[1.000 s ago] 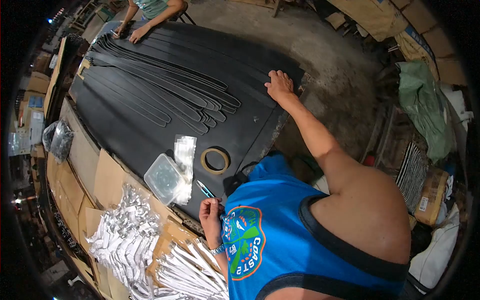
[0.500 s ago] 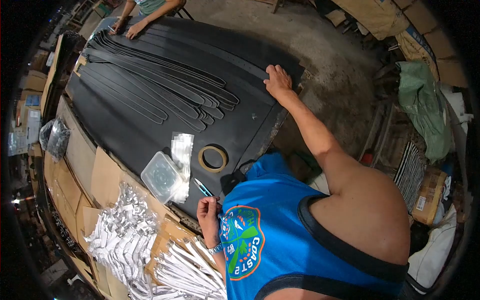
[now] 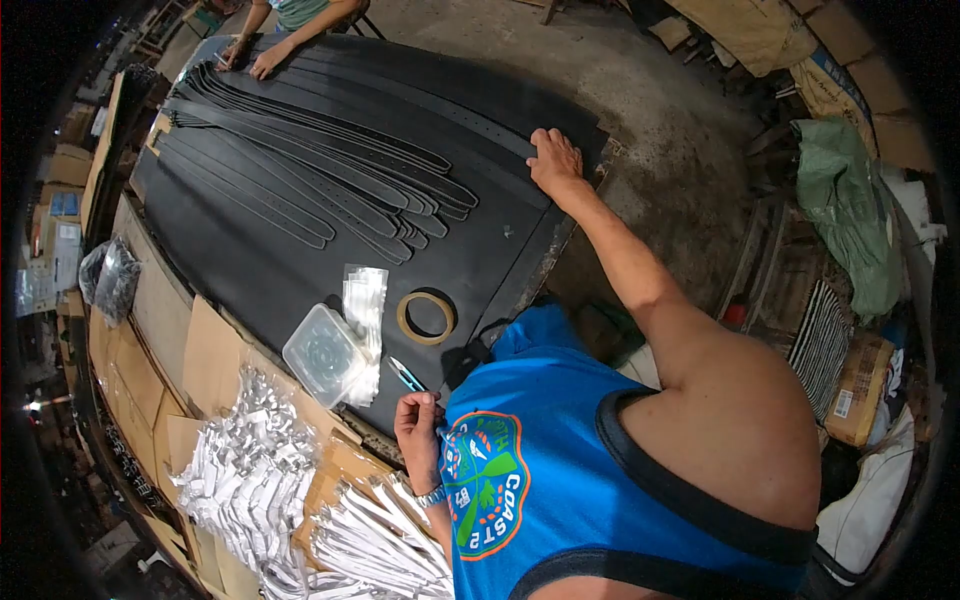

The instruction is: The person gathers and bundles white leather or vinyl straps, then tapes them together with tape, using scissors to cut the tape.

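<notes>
My right hand (image 3: 555,160) is at the table's right edge, its bent fingers on the end of a long black belt strap (image 3: 480,122) lying flat. The strap runs toward a co-worker's hands (image 3: 268,62) at the far end. My left hand (image 3: 416,415) is by the near edge, against my blue top, with fingers pinched together; I cannot tell what is in them. Right beyond its fingertips lie thread snips (image 3: 406,375) with light-blue handles. A roll of tape (image 3: 426,318) rests farther in, beside clear plastic sleeves (image 3: 366,300) and a lidded clear box (image 3: 325,352).
Several black belts (image 3: 370,180) lie fanned across the dark table top (image 3: 250,255). Bundles of white-wrapped strips (image 3: 250,450) sit on cardboard at the lower left. A green sack (image 3: 845,210) and a carton (image 3: 858,390) stand on the right.
The co-worker's hand holding a thin tool at the far end has shifted slightly. My two hands stay in the same places.
</notes>
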